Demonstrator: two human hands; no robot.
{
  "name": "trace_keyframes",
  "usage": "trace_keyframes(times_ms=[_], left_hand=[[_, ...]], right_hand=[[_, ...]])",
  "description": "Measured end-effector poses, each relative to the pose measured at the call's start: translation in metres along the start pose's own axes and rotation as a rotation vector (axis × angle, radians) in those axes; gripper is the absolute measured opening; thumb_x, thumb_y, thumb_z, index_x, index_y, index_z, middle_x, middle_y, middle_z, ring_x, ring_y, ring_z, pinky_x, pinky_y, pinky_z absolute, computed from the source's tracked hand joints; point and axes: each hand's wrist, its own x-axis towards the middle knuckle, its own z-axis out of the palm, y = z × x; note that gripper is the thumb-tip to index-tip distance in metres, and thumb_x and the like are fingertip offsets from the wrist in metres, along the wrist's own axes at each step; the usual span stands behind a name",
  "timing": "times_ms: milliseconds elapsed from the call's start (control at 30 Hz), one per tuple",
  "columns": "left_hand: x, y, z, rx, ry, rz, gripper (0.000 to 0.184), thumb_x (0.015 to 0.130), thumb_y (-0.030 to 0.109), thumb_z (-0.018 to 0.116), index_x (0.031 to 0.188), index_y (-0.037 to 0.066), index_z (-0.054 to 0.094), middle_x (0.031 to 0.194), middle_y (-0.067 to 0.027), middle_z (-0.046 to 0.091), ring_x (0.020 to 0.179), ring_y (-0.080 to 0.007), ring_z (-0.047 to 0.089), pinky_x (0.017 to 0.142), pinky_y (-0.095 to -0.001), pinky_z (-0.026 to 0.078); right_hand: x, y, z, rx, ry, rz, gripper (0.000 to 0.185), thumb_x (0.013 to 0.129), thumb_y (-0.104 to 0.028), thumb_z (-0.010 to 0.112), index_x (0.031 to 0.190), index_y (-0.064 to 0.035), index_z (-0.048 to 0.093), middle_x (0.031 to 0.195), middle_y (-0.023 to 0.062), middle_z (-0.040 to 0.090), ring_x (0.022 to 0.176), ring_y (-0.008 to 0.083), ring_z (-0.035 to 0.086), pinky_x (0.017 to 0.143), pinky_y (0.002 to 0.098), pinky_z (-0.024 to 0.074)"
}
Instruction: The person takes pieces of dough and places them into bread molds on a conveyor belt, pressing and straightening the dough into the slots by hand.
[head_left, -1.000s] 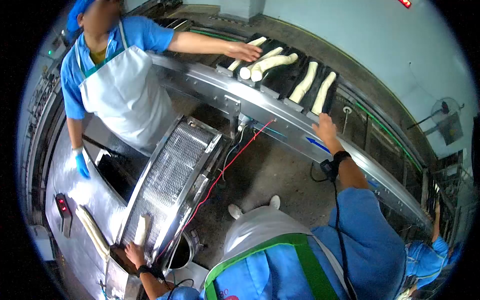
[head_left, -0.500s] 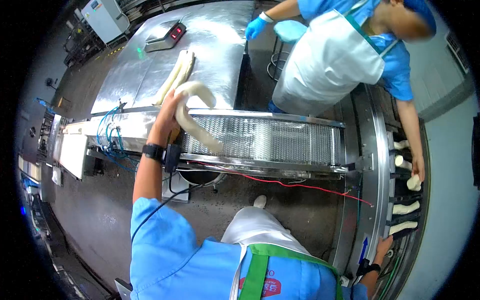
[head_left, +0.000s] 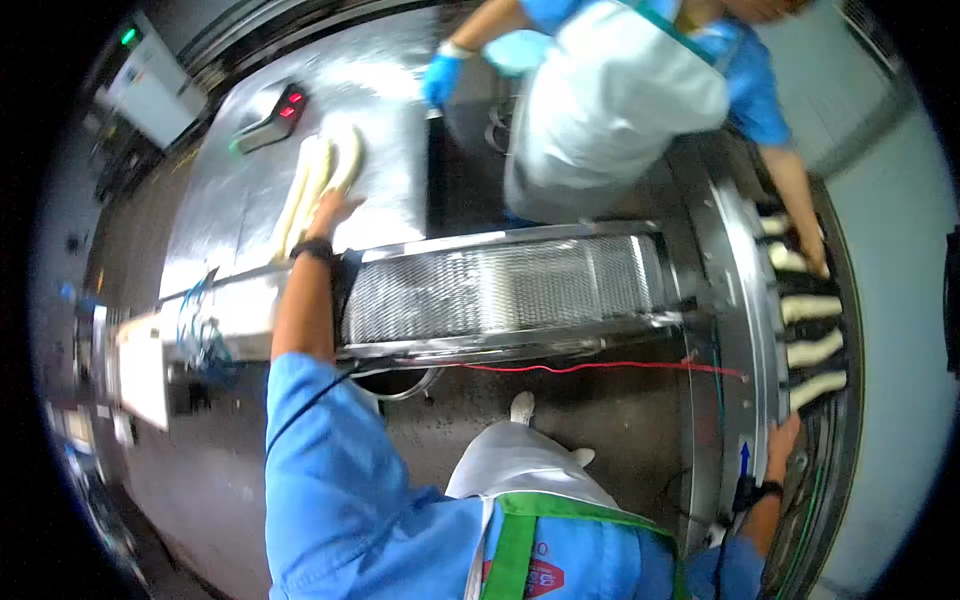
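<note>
Three long, pale dough-like pieces (head_left: 314, 185) lie side by side on the steel table (head_left: 390, 170); the right one is curved. My left hand (head_left: 330, 212) is at the lower end of that curved piece, its thumb spread away; motion blurs the fingers. On the right, my right hand (head_left: 783, 442) rests at the metal edge of the long conveyor (head_left: 738, 300), fingers stretched out, just below the nearest pale piece (head_left: 818, 388). Several such pieces lie in a row on its dark slats, and none is in my right hand.
A short mesh conveyor (head_left: 430, 300) stands between my arms. A digital scale (head_left: 272, 118) is on the table. Beyond the mesh conveyor stands a co-worker (head_left: 610, 110) in a white apron, one hand at the long conveyor's pieces. A red cable (head_left: 600, 367) runs along the near side.
My left hand has carried the curved piece from above the mesh conveyor to the table beside the other two. The pieces on the long conveyor have shifted; the co-worker's hand is still among them.
</note>
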Motion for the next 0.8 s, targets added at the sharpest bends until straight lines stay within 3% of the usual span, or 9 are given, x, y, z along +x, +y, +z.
trace_keyframes(times_ms=[33, 100, 133, 200, 233, 367, 633, 767, 800], left_hand=[[-0.001, 0.006, 0.016, -0.051, -0.074, 0.051, 0.048, 0.073, 0.039, 0.053, 0.104, 0.002, 0.050, 0.098, -0.0190, 0.054, 0.092, -0.0321, 0.050, 0.079, -0.0377, 0.039], [-0.007, -0.002, 0.055, -1.301, -0.401, 0.028, 0.033, 0.077, 0.021, 0.049, 0.100, -0.002, 0.049, 0.095, -0.0185, 0.054, 0.084, -0.0283, 0.053, 0.075, -0.0347, 0.042], [-0.020, 0.010, 0.050, -1.164, -0.396, 0.023, 0.031, 0.077, 0.018, 0.050, 0.101, -0.002, 0.049, 0.096, -0.0175, 0.054, 0.087, -0.0266, 0.052, 0.077, -0.0336, 0.041], [-0.052, 0.039, 0.038, -0.886, -0.393, 0.017, 0.029, 0.077, 0.013, 0.051, 0.103, 0.000, 0.048, 0.100, -0.0154, 0.053, 0.091, -0.0231, 0.050, 0.081, -0.0314, 0.039], [-0.038, 0.024, 0.053, -0.541, -0.298, 0.385, 0.032, 0.078, 0.018, 0.052, 0.104, 0.001, 0.049, 0.103, -0.0139, 0.052, 0.095, -0.0231, 0.048, 0.085, -0.0329, 0.036], [-0.078, 0.101, 0.040, -0.751, -0.509, 0.368, 0.025, 0.080, 0.015, 0.051, 0.100, -0.001, 0.049, 0.101, -0.0115, 0.051, 0.095, -0.0201, 0.046, 0.082, -0.0290, 0.034], [-0.059, 0.243, 0.088, -0.488, -0.414, 1.004, 0.030, 0.075, 0.010, 0.053, 0.103, 0.003, 0.047, 0.103, -0.0151, 0.050, 0.098, -0.0310, 0.044, 0.084, -0.0388, 0.033], [-0.127, 0.335, 0.062, -0.581, -0.951, 1.048, 0.040, 0.086, 0.032, 0.035, 0.114, 0.004, 0.041, 0.116, -0.0124, 0.043, 0.108, -0.0210, 0.038, 0.098, -0.0383, 0.021], [-0.147, 0.352, 0.050, 0.060, -0.482, 1.494, 0.039, 0.085, 0.028, 0.041, 0.116, 0.005, 0.040, 0.111, -0.0156, 0.047, 0.103, -0.0230, 0.044, 0.092, -0.0383, 0.031]], right_hand=[[-0.008, -0.008, -0.002, 0.027, -0.029, 0.039, 0.043, 0.067, -0.001, 0.057, 0.107, 0.0025, 0.043, 0.102, 0.0188, 0.047, 0.097, 0.0328, 0.045, 0.081, 0.0379, 0.0364], [-0.019, -0.079, -0.065, 0.287, -0.156, 0.132, 0.039, 0.068, -0.005, 0.057, 0.105, 0.0001, 0.046, 0.102, 0.0177, 0.048, 0.095, 0.0309, 0.046, 0.080, 0.0374, 0.0370], [-0.023, -0.038, -0.017, 0.027, 0.120, -0.018, 0.039, 0.067, -0.008, 0.058, 0.105, -0.0014, 0.047, 0.104, 0.0179, 0.047, 0.096, 0.0303, 0.045, 0.082, 0.0371, 0.0365], [-0.020, -0.070, -0.011, 0.135, 0.029, 0.152, 0.045, 0.067, -0.014, 0.060, 0.108, -0.0031, 0.045, 0.106, 0.0176, 0.045, 0.101, 0.0313, 0.041, 0.084, 0.0381, 0.0350], [-0.009, -0.081, -0.002, 0.035, 0.083, 0.013, 0.050, 0.066, -0.019, 0.061, 0.111, -0.0050, 0.042, 0.109, 0.0155, 0.044, 0.102, 0.0316, 0.041, 0.085, 0.0390, 0.0347], [-0.024, -0.098, -0.008, 0.105, -0.025, 0.066, 0.055, 0.067, -0.024, 0.060, 0.116, -0.0096, 0.039, 0.123, 0.0137, 0.031, 0.115, 0.0304, 0.027, 0.087, 0.0489, 0.0301], [-0.151, -0.003, -0.025, 0.139, 0.014, 0.353, 0.050, 0.069, -0.025, 0.057, 0.114, -0.0110, 0.042, 0.122, 0.0127, 0.032, 0.114, 0.0315, 0.028, 0.086, 0.0490, 0.0300], [-0.236, 0.048, -0.040, 0.030, 0.062, 0.607, 0.048, 0.070, -0.025, 0.057, 0.113, -0.0120, 0.042, 0.121, 0.0119, 0.033, 0.111, 0.0308, 0.030, 0.085, 0.0490, 0.0309], [-0.251, 0.051, -0.055, 0.118, 0.084, 0.659, 0.047, 0.070, -0.025, 0.057, 0.113, -0.0124, 0.042, 0.121, 0.0115, 0.033, 0.111, 0.0306, 0.030, 0.085, 0.0498, 0.0302]])
